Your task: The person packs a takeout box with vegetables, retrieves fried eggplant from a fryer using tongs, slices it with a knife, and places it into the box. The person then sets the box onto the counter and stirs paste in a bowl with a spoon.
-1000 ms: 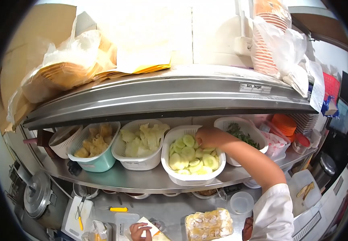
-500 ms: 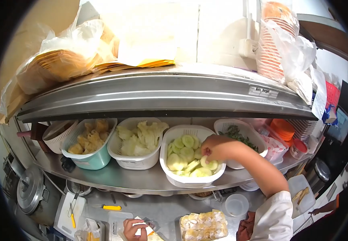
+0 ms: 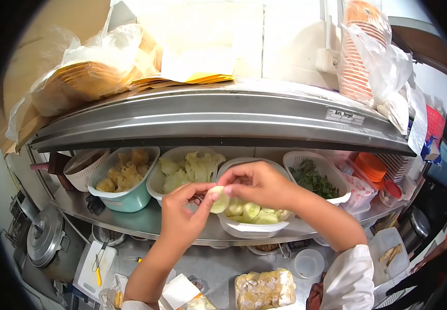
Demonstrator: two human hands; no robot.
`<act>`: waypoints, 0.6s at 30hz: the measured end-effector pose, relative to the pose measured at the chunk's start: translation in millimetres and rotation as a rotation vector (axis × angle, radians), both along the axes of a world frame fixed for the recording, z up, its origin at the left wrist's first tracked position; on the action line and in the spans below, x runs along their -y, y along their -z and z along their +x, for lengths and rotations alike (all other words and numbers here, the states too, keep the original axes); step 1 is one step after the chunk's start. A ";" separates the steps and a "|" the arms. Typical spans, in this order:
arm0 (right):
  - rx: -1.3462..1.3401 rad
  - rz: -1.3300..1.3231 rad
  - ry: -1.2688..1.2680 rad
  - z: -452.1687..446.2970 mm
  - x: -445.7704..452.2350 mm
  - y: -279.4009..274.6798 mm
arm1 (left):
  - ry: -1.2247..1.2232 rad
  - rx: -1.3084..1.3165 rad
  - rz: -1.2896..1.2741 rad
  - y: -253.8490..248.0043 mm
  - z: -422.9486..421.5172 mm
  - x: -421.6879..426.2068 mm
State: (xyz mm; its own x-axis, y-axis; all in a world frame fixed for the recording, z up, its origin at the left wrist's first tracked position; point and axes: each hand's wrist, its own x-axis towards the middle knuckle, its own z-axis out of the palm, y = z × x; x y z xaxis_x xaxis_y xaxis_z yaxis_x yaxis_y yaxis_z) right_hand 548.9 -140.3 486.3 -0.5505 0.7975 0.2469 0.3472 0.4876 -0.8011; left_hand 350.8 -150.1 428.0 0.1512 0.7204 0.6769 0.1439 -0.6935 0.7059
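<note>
A pale green cucumber slice (image 3: 218, 202) is pinched between the fingertips of my left hand (image 3: 182, 213) and my right hand (image 3: 264, 185). Both hands meet at the left rim of a white tub (image 3: 249, 230) that stands on the steel shelf. Inside that tub lie several more cucumber slices (image 3: 252, 210), partly hidden below my right hand. Lettuce leaves (image 3: 197, 166) fill the white tub just left of my hands. Under my left forearm, on the counter, is a white paper wrapper (image 3: 180, 290) with food partly in view.
Left on the shelf, a teal tub (image 3: 125, 202) holds yellowish fried pieces; right, a white tub holds green leaves (image 3: 314, 178). A tray of powdered pastries (image 3: 265, 289), a clear cup (image 3: 308, 263) and a cutting board (image 3: 95, 266) lie below. A steel ledge (image 3: 223, 116) overhangs the shelf.
My right hand has moved left out of the cucumber tub with a slice. My left hand has risen from the wrapper on the counter and now grips the slice too.
</note>
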 end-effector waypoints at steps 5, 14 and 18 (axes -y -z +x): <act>0.674 0.449 -0.063 41.4 -28.9 39.3 | 0.065 0.225 -0.133 20.3 -9.9 6.4; 0.364 0.278 0.208 63.2 -22.6 36.1 | 0.026 0.181 -0.628 165.6 -106.5 85.0; -0.024 -0.217 0.129 36.1 40.7 22.5 | -0.053 0.107 -0.792 259.8 -150.7 117.6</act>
